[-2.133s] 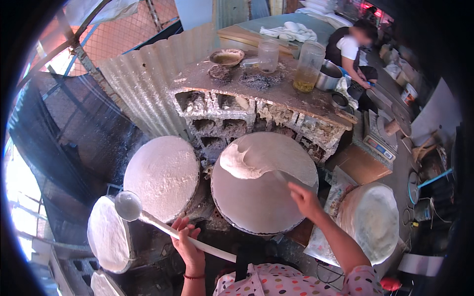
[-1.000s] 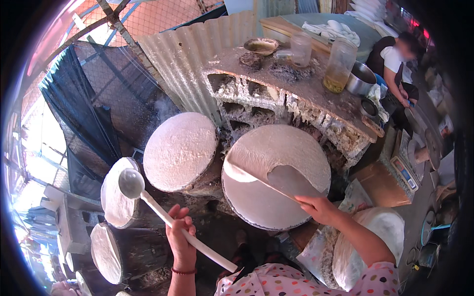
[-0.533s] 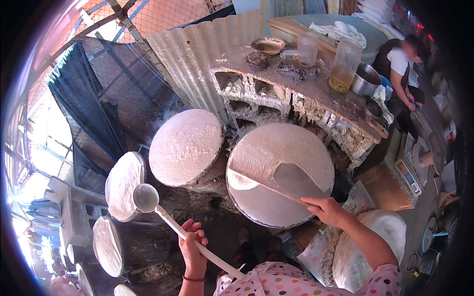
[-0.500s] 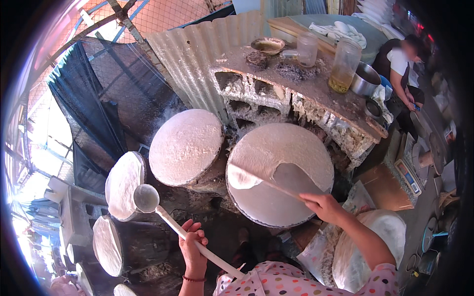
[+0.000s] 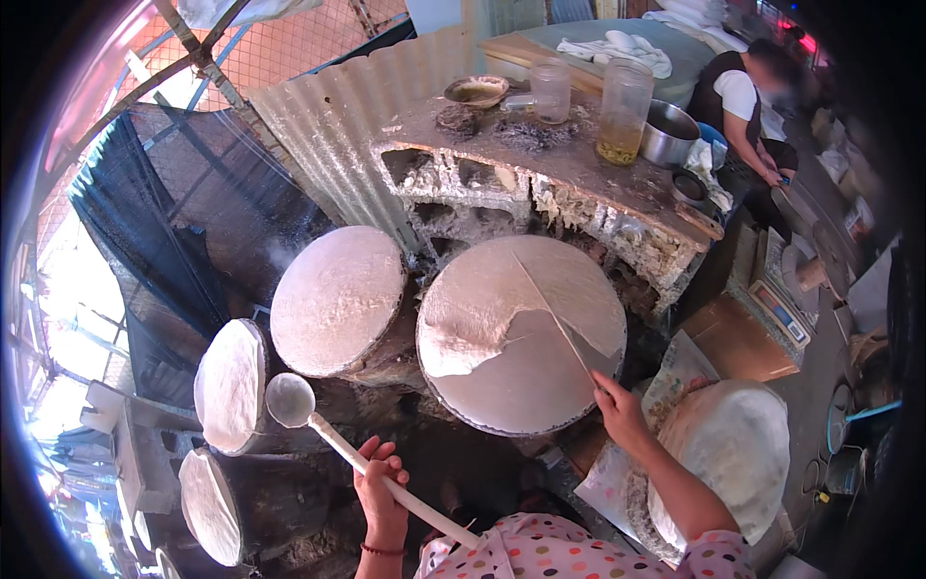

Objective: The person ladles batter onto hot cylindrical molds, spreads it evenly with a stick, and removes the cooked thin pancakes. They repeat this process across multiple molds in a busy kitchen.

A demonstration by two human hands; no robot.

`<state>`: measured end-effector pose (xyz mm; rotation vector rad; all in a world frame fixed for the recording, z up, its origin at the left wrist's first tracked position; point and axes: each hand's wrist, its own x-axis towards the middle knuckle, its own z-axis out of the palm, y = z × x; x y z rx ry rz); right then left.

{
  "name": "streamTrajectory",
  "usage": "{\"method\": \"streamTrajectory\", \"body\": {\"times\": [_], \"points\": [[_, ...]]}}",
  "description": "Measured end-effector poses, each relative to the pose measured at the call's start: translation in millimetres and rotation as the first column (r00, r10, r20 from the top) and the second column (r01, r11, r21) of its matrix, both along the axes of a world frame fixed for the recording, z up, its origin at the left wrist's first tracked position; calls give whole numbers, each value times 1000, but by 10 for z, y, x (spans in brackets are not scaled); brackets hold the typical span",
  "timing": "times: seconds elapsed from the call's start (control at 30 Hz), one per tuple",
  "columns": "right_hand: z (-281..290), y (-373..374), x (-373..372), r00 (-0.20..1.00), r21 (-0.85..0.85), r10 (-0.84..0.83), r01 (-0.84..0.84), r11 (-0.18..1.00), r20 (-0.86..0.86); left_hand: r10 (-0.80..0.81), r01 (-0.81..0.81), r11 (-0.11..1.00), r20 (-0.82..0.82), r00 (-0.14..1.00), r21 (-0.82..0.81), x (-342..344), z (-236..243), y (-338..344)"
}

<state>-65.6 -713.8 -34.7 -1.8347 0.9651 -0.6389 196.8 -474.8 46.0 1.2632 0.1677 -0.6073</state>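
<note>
My left hand (image 5: 382, 484) is closed around the pale handle of a long ladle (image 5: 338, 442). The ladle's round bowl points away to the left, near a tilted round griddle. In my right hand (image 5: 622, 413) is a long, thin wooden spatula (image 5: 558, 323), its far end lying over a large round griddle (image 5: 526, 403). A rough, pale layer (image 5: 482, 285) covers the far and left part of that griddle. The near right part is smooth and grey, with an irregular curved edge between the two. A whiter patch shows at the left of the layer.
Pale-topped griddles stand to the left, including one beside the large griddle (image 5: 338, 299). A round white-topped stack (image 5: 728, 468) sits near my right arm. Jars and a metal pot (image 5: 667, 135) stand on the block ledge (image 5: 598, 169) behind. Another person (image 5: 738, 111) sits far right.
The spatula has swung from pointing left to pointing toward the griddle's far side. The whiter patch looks larger. My view has shifted slightly; the ladle stays in my left hand.
</note>
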Motion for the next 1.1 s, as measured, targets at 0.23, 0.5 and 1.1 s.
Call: {"method": "streamTrajectory", "body": {"times": [0.23,0.5,1.1], "points": [[177,911,-64,942,-190,97,-165,968,-322,-142,142,988,-9,990,-54,303,-56,170],[-245,1732,1710,949,148,-292,274,950,116,-185,185,982,-2,983,-45,834,-180,921],[-454,2843,2514,607,829,-758,279,484,238,-243,239,961,-16,970,-137,1439,-171,1913]]}}
